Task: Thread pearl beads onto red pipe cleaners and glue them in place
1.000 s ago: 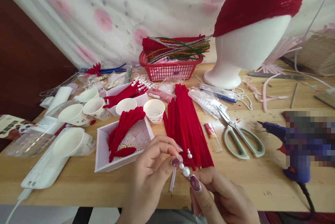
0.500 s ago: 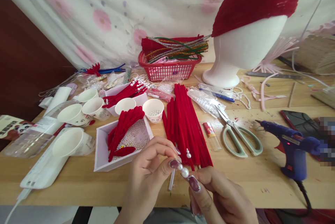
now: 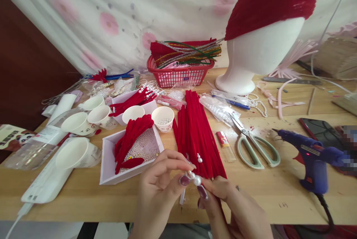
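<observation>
Above the table's front edge, my left hand pinches small white pearl beads between thumb and forefinger. The beads sit in a short row, growing larger toward my right hand. My right hand is closed in a pinch at the big bead's end, on a red pipe cleaner largely hidden by the fingers. Just beyond the fingertips, a second pearl tip shows against the loose red pipe cleaners. To the left, a white box holds tiny pearls and red fuzzy pieces.
Several paper cups stand left and centre. Scissors, a lighter and a blue glue gun lie to the right. Behind are a red basket and a white foam head with a red covering. A power strip lies left.
My left fingers have closed in over the small end of the beads, where a further tiny bead now shows. My right hand has tilted slightly, and the second pearl tip has shifted a little.
</observation>
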`<action>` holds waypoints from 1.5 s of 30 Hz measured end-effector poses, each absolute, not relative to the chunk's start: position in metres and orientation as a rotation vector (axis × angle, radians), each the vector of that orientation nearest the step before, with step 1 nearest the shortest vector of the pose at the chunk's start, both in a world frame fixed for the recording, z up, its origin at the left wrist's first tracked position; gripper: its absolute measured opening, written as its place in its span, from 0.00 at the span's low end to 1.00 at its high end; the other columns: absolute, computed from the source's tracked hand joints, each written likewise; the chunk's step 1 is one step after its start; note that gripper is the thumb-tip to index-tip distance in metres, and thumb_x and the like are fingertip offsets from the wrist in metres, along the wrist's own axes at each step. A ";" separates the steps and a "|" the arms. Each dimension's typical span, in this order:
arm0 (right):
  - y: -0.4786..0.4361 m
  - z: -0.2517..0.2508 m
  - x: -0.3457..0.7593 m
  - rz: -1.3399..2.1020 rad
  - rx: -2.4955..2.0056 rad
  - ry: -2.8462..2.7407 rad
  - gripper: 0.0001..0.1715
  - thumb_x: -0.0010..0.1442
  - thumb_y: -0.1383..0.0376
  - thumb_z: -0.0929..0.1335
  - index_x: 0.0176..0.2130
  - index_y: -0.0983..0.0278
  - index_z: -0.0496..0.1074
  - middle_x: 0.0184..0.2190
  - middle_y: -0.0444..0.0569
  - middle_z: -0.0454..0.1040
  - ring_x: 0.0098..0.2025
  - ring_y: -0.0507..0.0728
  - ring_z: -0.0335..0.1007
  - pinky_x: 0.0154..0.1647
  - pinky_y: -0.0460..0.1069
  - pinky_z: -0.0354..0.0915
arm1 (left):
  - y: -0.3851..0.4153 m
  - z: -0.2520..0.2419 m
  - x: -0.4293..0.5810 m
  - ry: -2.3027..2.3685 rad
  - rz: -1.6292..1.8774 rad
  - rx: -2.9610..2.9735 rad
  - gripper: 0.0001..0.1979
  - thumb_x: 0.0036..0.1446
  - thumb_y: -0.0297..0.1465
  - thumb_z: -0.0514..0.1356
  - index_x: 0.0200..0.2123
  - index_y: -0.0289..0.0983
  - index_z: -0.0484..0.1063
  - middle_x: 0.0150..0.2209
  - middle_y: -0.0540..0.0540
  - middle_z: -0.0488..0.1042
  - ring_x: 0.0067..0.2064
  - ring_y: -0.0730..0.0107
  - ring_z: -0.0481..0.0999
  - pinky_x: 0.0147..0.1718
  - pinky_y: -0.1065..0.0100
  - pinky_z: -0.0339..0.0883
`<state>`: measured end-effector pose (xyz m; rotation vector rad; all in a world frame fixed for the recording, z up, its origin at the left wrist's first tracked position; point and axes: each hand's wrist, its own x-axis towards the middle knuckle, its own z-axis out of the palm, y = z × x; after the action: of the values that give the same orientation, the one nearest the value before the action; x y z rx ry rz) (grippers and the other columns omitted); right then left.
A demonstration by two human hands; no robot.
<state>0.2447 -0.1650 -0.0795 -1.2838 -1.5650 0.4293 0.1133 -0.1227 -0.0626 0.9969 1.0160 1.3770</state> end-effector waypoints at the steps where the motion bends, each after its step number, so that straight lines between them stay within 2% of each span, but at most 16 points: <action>1: -0.165 -0.080 0.244 0.402 -1.286 -1.577 0.12 0.65 0.74 0.67 0.41 0.57 0.74 0.24 0.40 0.72 0.23 0.51 0.69 0.26 0.46 0.61 | -0.123 -0.063 0.114 1.026 1.401 1.026 0.11 0.52 0.45 0.72 0.28 0.44 0.84 0.33 0.49 0.77 0.37 0.71 0.76 0.40 0.72 0.69; 9: -0.162 -0.085 0.242 0.262 -1.258 -1.663 0.11 0.65 0.74 0.66 0.42 0.60 0.71 0.22 0.41 0.70 0.21 0.52 0.65 0.27 0.46 0.61 | -0.122 -0.069 0.109 1.179 1.458 1.372 0.10 0.61 0.39 0.67 0.29 0.43 0.82 0.30 0.49 0.77 0.36 0.67 0.77 0.35 0.70 0.71; 16: -0.164 -0.083 0.242 0.366 -1.237 -1.639 0.12 0.64 0.75 0.65 0.42 0.58 0.71 0.23 0.42 0.72 0.21 0.52 0.66 0.25 0.47 0.60 | -0.122 -0.073 0.105 1.237 1.591 1.978 0.10 0.70 0.30 0.56 0.35 0.42 0.74 0.29 0.51 0.77 0.35 0.67 0.78 0.46 0.63 0.74; 22: -0.166 -0.083 0.237 0.390 -1.265 -1.573 0.12 0.64 0.74 0.66 0.42 0.57 0.72 0.23 0.40 0.74 0.21 0.51 0.67 0.25 0.45 0.61 | -0.120 -0.077 0.105 1.290 1.612 2.234 0.09 0.66 0.20 0.55 0.39 0.40 0.70 0.32 0.50 0.73 0.36 0.68 0.74 0.50 0.62 0.71; 30: -0.166 -0.082 0.237 0.393 -1.326 -1.529 0.09 0.65 0.73 0.67 0.41 0.59 0.73 0.22 0.39 0.73 0.21 0.49 0.70 0.26 0.44 0.62 | -0.114 -0.080 0.104 1.343 1.570 2.389 0.10 0.63 0.20 0.55 0.40 0.41 0.69 0.33 0.47 0.75 0.37 0.63 0.75 0.49 0.58 0.71; 35: -0.166 -0.084 0.237 0.373 -1.345 -1.519 0.10 0.65 0.73 0.67 0.41 0.58 0.73 0.24 0.38 0.74 0.22 0.49 0.70 0.27 0.44 0.63 | -0.114 -0.081 0.104 1.309 1.498 2.389 0.12 0.60 0.17 0.56 0.40 0.41 0.68 0.34 0.47 0.74 0.37 0.64 0.74 0.51 0.57 0.70; 40: -0.166 -0.086 0.240 0.432 -1.367 -1.484 0.10 0.66 0.71 0.67 0.43 0.56 0.74 0.26 0.38 0.77 0.25 0.48 0.73 0.30 0.43 0.64 | -0.120 -0.077 0.101 1.210 1.436 2.105 0.10 0.60 0.19 0.54 0.32 0.40 0.65 0.31 0.50 0.69 0.34 0.68 0.72 0.39 0.65 0.70; 43: -0.166 -0.084 0.241 0.514 -1.364 -1.417 0.08 0.68 0.69 0.67 0.41 0.56 0.74 0.24 0.37 0.75 0.24 0.47 0.71 0.29 0.43 0.63 | -0.125 -0.075 0.095 1.178 1.379 1.872 0.14 0.64 0.21 0.52 0.26 0.40 0.60 0.26 0.52 0.64 0.29 0.70 0.68 0.34 0.68 0.67; 45: -0.165 -0.083 0.241 0.591 -1.344 -1.343 0.08 0.70 0.68 0.66 0.39 0.56 0.74 0.23 0.37 0.73 0.24 0.48 0.71 0.29 0.43 0.63 | -0.126 -0.071 0.089 1.215 1.411 1.770 0.17 0.67 0.22 0.52 0.24 0.40 0.61 0.25 0.52 0.64 0.28 0.70 0.68 0.31 0.68 0.66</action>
<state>0.2415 -0.1646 -0.0825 -1.3437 -1.3435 0.5909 0.0887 -0.1260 -0.0712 1.7698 1.2147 1.4111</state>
